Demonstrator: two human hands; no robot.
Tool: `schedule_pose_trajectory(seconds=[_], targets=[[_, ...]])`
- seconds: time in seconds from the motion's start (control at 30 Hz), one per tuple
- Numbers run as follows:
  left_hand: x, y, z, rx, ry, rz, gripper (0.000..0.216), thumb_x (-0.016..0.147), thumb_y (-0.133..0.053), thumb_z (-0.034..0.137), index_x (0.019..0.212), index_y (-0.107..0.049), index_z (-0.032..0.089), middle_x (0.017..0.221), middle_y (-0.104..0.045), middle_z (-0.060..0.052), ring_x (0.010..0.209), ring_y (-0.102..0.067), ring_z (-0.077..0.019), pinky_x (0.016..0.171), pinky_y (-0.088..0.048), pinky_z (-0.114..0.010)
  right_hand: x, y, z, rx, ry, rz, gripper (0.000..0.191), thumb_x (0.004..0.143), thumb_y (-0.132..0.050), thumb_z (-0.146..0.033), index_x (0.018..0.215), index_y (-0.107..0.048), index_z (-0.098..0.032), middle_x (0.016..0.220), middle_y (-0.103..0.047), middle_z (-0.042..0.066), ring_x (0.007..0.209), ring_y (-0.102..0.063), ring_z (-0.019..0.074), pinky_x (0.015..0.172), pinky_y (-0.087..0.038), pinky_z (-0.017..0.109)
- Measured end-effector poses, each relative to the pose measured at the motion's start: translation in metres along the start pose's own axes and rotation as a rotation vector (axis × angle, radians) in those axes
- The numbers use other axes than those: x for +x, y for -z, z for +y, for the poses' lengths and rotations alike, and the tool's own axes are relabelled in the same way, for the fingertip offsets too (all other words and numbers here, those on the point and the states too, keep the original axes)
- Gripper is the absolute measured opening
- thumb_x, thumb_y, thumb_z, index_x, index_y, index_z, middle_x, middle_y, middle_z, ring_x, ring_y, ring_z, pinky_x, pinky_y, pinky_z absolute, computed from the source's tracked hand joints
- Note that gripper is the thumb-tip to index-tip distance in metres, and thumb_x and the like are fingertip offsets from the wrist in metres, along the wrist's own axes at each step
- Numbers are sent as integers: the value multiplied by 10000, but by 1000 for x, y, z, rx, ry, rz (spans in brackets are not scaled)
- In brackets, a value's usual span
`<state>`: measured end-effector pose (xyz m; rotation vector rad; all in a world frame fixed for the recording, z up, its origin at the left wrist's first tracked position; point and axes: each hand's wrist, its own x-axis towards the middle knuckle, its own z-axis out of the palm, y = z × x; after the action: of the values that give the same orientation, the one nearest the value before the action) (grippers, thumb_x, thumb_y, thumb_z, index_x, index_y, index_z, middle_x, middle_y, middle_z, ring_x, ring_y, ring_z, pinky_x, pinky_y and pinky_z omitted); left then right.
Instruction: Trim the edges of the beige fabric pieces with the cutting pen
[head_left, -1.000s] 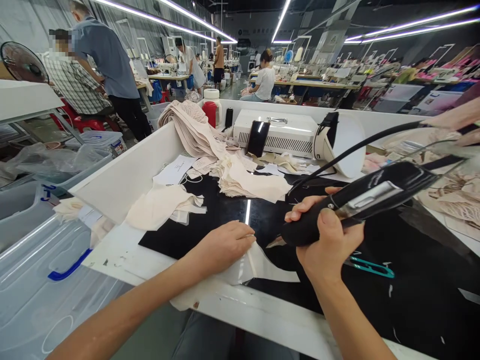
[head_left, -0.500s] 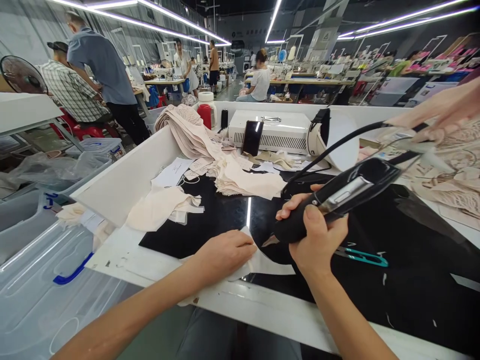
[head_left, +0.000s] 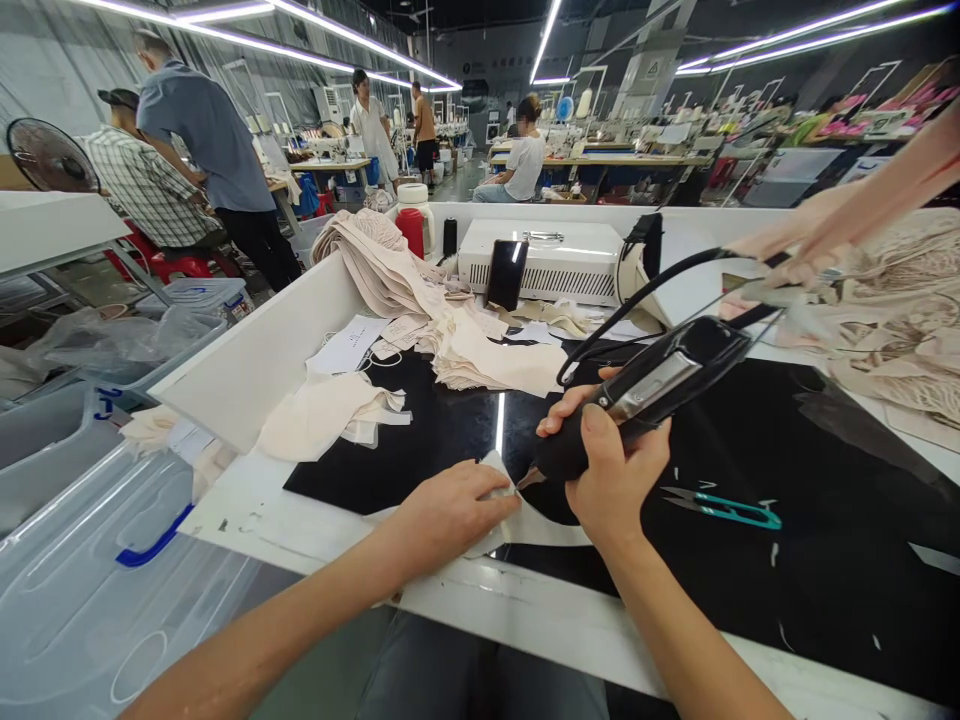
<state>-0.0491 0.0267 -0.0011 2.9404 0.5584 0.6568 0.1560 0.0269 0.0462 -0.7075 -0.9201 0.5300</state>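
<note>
My right hand [head_left: 619,465] is wrapped around a black corded hand tool [head_left: 660,385] with a silver side plate. Its pointed metal tip [head_left: 531,479] angles down to the left, at the edge of a white fabric piece [head_left: 551,530]. My left hand [head_left: 457,510] holds this piece down on the black work surface [head_left: 450,430], its bent fingers close to the tip. Part of the fabric is hidden under that hand. To the right of my right hand lie teal thread snips [head_left: 731,508].
Cream fabric pieces [head_left: 499,355] are stacked behind my hands, with a phone [head_left: 506,275] propped beyond. Another person's hand [head_left: 810,235] is at the right, by the tool's rear end. Lace fabric [head_left: 892,320] is heaped there. Plastic bins [head_left: 82,600] stand at the left.
My right hand has moved the tool left, bringing its tip to the fabric by my left fingers. The other person's hand has also shifted left.
</note>
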Motion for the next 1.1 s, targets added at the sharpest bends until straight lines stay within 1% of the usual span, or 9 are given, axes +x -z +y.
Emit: schedule_pose_trajectory(seconds=[0.1, 0.27, 0.5, 0.6, 0.67, 0.77, 0.93, 1.0, 1.1], targets=[[-1, 0, -1, 2, -16, 14, 261, 1241, -549, 127, 1363, -776, 162, 1376, -812, -137, 1199, -810, -252, 1067, -699, -386, 0, 1, -3, 1, -7, 2, 387, 961, -949, -442, 1225, -702, -304, 862, -755, -66, 654, -699, 138, 637, -646, 287], [-3, -2, -3, 16, -32, 25, 277, 1240, -552, 126, 1393, -778, 173, 1398, -809, -146, 1261, -813, -262, 1153, -679, -419, -4, 5, -10, -17, 17, 14, 441, 963, -948, -520, 1232, -672, -306, 856, -733, -69, 612, -692, 147, 597, -632, 301], [-5, 0, -6, 12, -21, -30, 258, 1216, -592, 121, 1389, -773, 186, 1424, -804, -149, 1298, -811, -269, 1186, -672, -430, -6, 9, -13, -27, -15, -9, 417, 971, -954, -489, 1227, -684, -301, 874, -763, -65, 646, -719, 143, 635, -664, 304], [-2, 5, -5, 13, -12, -53, 230, 1214, -609, 135, 1371, -766, 194, 1419, -807, -137, 1300, -809, -264, 1242, -651, -466, -3, 12, -22, 6, -7, 35, 459, 922, -996, -497, 1212, -702, -297, 849, -759, -67, 614, -705, 147, 600, -654, 305], [2, 8, -1, 14, -10, -19, 218, 1227, -585, 140, 1347, -761, 183, 1400, -811, -135, 1308, -801, -266, 1265, -641, -484, -2, 15, -29, 23, -3, 71, 470, 899, -1017, -493, 1202, -719, -293, 831, -755, -64, 600, -699, 152, 581, -648, 307], [11, 8, 9, -9, -13, 34, 247, 1246, -519, 125, 1308, -755, 160, 1315, -819, -135, 1254, -799, -252, 1169, -684, -422, -4, 23, -39, 17, -5, 80, 463, 884, -1034, -482, 1187, -743, -288, 812, -760, -57, 596, -708, 161, 577, -655, 311], [17, -4, 24, -79, 4, -23, 242, 1255, -517, 145, 1234, -758, 156, 1181, -811, -106, 1101, -796, -238, 994, -697, -359, -9, 34, -45, 0, -10, 79, 484, 852, -1069, -473, 1169, -759, -280, 796, -778, -50, 587, -712, 167, 563, -653, 306], [15, -8, 26, -88, 18, -41, 237, 1255, -528, 160, 1211, -761, 156, 1145, -801, -97, 1077, -789, -242, 955, -692, -351, -11, 37, -45, -13, -9, 80, 480, 859, -1066, -473, 1171, -755, -281, 802, -783, -47, 591, -714, 170, 573, -657, 314], [9, -10, 27, -105, 30, -29, 227, 1250, -537, 149, 1213, -762, 157, 1147, -791, -96, 1109, -784, -243, 963, -687, -345, -12, 40, -45, -31, -3, 78, 483, 872, -1054, -485, 1185, -746, -284, 810, -781, -47, 592, -714, 174, 577, -655, 327]])
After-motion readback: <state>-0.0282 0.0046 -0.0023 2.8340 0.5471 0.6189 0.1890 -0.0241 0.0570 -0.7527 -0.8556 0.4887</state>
